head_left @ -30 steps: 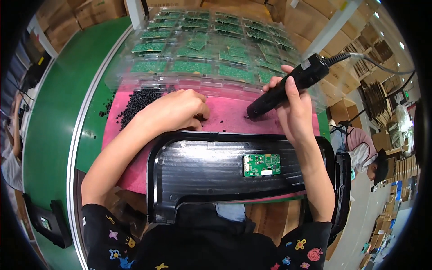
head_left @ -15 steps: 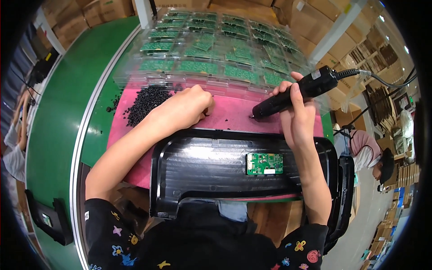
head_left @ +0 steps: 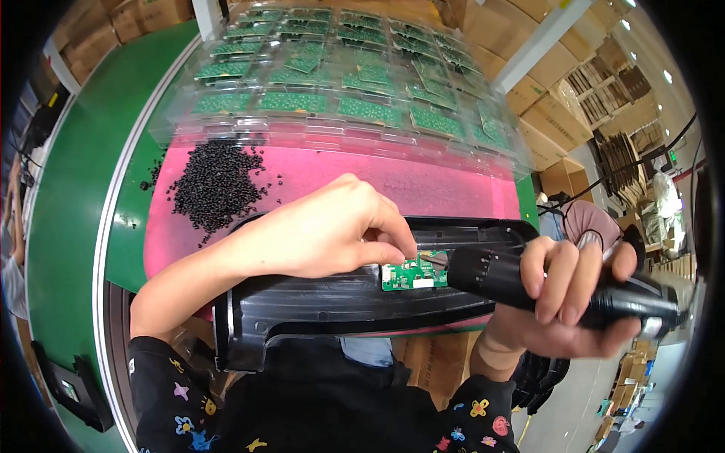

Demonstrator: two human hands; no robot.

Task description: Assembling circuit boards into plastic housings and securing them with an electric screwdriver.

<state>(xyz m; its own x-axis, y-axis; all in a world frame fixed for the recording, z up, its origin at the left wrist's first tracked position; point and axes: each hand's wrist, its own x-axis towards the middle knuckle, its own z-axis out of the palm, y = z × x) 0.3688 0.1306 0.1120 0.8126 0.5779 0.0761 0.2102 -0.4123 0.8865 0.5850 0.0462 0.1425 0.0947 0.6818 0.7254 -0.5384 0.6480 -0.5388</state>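
A black curved plastic cover [head_left: 317, 306] lies in front of me with a small green circuit board [head_left: 396, 281] in it. My left hand [head_left: 343, 234] reaches over the cover from the left. Its thumb and forefinger are pinched together at the board's top edge; whatever they hold, if anything, is too small to make out. My right hand [head_left: 570, 291] grips a black electric screwdriver [head_left: 491, 278], held nearly level over the cover's right part. Its front end overlaps the board's right side, and I cannot tell whether the tip touches. On the pink mat [head_left: 332, 162] sits a pile of small black screws [head_left: 215, 181].
Clear plastic trays of green circuit boards [head_left: 370, 109] are stacked behind the mat. To the left runs a green belt [head_left: 68, 196] with another black cover [head_left: 72, 385] on it. Cardboard boxes [head_left: 559, 117] stand at the back right. A person [head_left: 585, 226] is beyond my right hand.
My left hand has moved from the mat beside the screws to the circuit board. My right hand has brought the screwdriver down from over the mat to the board's right side. The view has shifted.
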